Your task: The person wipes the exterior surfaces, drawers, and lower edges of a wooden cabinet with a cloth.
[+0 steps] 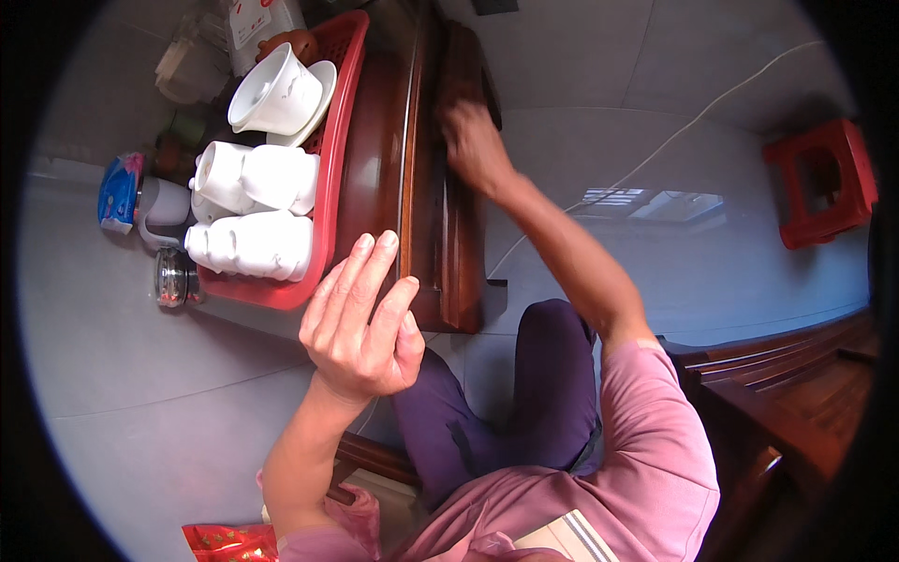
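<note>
My left hand (362,323) is raised palm down over the near corner of a red plastic basket (329,204), its fingers apart and nothing in them. Farther off, my right hand (474,144) is at the side of a dark wooden table (369,154); it is blurred, and its fingertips are lost in shadow, so what it touches cannot be told. The basket bears stacked white cups (270,246), more white cups on their sides (256,175), a large white lidless bowl (277,91) and a white saucer (326,84). A brown clay pot (295,46) sits behind the bowl.
Left of the basket are a glass jar (171,277), a white mug (165,204), a blue packet (121,193) and clear plastic containers (256,28). A red stool (818,186) stands at right, a white cord (653,151) crosses the floor, and wooden furniture (779,414) is at lower right.
</note>
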`<state>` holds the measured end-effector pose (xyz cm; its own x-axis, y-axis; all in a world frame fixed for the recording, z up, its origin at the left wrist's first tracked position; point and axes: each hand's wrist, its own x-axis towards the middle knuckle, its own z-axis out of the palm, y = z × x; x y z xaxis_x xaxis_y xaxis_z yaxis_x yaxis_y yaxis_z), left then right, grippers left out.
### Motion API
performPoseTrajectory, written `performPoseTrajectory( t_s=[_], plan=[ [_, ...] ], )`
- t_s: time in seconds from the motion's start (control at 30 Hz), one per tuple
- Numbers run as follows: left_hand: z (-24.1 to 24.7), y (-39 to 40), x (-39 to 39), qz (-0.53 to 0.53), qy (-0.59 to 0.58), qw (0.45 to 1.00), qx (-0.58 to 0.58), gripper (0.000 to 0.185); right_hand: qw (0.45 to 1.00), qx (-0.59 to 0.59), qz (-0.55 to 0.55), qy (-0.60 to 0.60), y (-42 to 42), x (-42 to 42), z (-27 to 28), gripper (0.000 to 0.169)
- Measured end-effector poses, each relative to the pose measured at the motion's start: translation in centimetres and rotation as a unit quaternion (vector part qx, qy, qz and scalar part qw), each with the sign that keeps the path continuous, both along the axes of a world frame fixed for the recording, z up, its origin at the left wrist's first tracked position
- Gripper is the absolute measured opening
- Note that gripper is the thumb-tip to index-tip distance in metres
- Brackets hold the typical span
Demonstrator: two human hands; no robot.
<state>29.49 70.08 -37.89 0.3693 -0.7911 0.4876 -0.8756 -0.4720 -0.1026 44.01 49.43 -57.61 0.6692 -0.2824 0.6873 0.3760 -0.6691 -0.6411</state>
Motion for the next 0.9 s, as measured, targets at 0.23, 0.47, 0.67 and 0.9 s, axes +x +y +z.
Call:
performPoseTrajectory(
  t_s=[0.23,0.47,0.67,0.9],
  plan=[
    [0.1,0.3,-0.6,0.004,-0.043,0.999,0.003,0.027,0.934,0.075,0.304,0.173,6.8,-22.0,3.9,0.024],
    [-0.4,0.5,-0.3,-0.005,-0.067,0.998,-0.012,0.032,0.928,0.346,0.136,0.013,-5.0,-2.0,4.8,0.033],
    [-0.5,0.9,-0.5,-0.004,-0.074,0.997,-0.021,0.036,0.894,0.435,0.098,0.046,-6.7,14.9,7.4,0.05],
    [-0.6,1.1,-0.6,-0.01,-0.074,0.997,-0.022,0.032,0.907,0.401,0.131,-0.009,-1.1,6.6,5.2,0.04]
  ],
)
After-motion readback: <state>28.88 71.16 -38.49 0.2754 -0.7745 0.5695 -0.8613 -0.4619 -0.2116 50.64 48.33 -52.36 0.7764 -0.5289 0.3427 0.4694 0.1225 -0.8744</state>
